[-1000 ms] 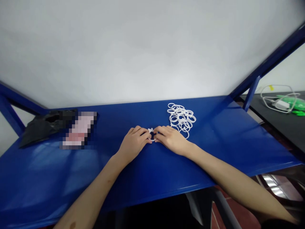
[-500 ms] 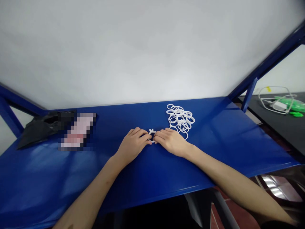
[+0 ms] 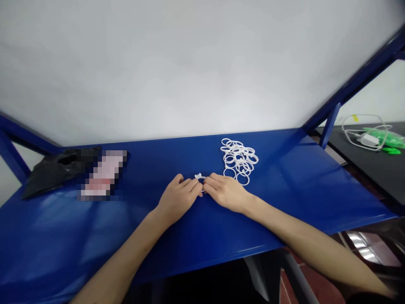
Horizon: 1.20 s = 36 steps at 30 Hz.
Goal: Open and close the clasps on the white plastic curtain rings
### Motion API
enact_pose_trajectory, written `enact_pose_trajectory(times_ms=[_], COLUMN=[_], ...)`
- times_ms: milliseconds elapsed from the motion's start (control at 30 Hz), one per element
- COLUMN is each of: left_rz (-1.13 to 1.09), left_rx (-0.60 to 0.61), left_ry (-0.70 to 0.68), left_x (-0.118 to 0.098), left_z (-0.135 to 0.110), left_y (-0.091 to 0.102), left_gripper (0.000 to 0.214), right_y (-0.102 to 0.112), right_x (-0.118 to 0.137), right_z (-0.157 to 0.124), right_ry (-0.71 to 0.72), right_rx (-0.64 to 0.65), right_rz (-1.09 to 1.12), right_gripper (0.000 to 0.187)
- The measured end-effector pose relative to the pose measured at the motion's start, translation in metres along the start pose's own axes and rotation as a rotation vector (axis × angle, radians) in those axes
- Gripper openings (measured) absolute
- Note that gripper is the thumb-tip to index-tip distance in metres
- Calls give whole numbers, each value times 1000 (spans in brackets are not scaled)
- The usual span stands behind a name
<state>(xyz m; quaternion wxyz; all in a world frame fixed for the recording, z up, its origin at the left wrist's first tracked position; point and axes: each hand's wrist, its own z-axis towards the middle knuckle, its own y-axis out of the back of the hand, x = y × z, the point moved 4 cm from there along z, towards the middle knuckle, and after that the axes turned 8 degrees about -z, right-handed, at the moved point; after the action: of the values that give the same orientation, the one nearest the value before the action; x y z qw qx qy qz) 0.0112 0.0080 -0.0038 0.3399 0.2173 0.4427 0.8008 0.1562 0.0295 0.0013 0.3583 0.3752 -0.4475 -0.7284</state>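
Both hands are closed on a single white ring (image 3: 198, 176): the left hand (image 3: 181, 196) grips its left side and the right hand (image 3: 226, 192) its right side, with the fingertips of the two hands close together. The ring is located just below the center of the frame. Its upper arc and a cluster of small white knobs are exposed at the top; the fingers cover most of the remainder, so the exact finger contact cannot be fully confirmed.

A pile of white rings (image 3: 239, 158) lies right of center, just beyond the right hand, with the rings overlapping one another. Ring and hands are positioned over a blue tabletop (image 3: 202, 240).

At the left of the frame, a black bag (image 3: 46, 173) lies on the tabletop, next to a pixelated pink item (image 3: 106, 169). At the right edge, a separate black surface (image 3: 348, 147) carries a white charger (image 3: 368, 140) with a looped cable and a green item (image 3: 384, 137). A pale wall (image 3: 190, 67) fills the upper frame.
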Motion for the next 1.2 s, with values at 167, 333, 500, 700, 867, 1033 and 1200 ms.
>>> enact_pose_trajectory(times_ms=[167, 333, 500, 700, 867, 1033, 1200], left_rz=[96, -101, -188, 16, 132, -81, -256], left_rx=[-15, 14, 11, 8, -154, -277, -172], left_ry=[92, 146, 436, 625, 706, 583, 447], left_x=[0, 26, 74, 98, 96, 82, 58], left_z=[4, -6, -30, -44, -42, -30, -20], left_y=[-3, -8, -9, -2, 18, 24, 5], left_gripper=[35, 22, 25, 22, 23, 17, 16], right_y=[-3, 4, 15, 19, 18, 14, 8], right_x=[-2, -16, -53, -99, -119, -124, -125], right_z=[1, -1, -14, -41, -53, -56, -56], right_ry=[-106, -72, -282, -503, -588, -601, -585], right_rx=[49, -74, -165, -122, -97, -92, -99], right_rz=[-17, 146, 195, 66, 2, -22, -8], right_gripper=[27, 27, 30, 28, 30, 30, 29])
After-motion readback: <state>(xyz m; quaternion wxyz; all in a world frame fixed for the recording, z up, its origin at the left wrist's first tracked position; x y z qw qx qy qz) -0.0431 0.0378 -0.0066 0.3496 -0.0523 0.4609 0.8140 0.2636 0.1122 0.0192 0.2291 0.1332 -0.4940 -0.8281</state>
